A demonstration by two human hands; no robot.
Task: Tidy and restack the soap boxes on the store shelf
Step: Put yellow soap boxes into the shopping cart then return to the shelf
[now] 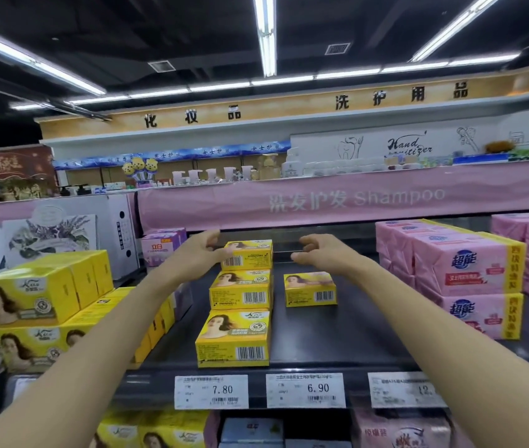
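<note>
Box (248,253) perhaps against left hand (196,255)

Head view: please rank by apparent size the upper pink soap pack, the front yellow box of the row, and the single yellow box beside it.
1. upper pink soap pack
2. front yellow box
3. single yellow box
The yellow boxes may be equal: the front one is nearer.
</note>
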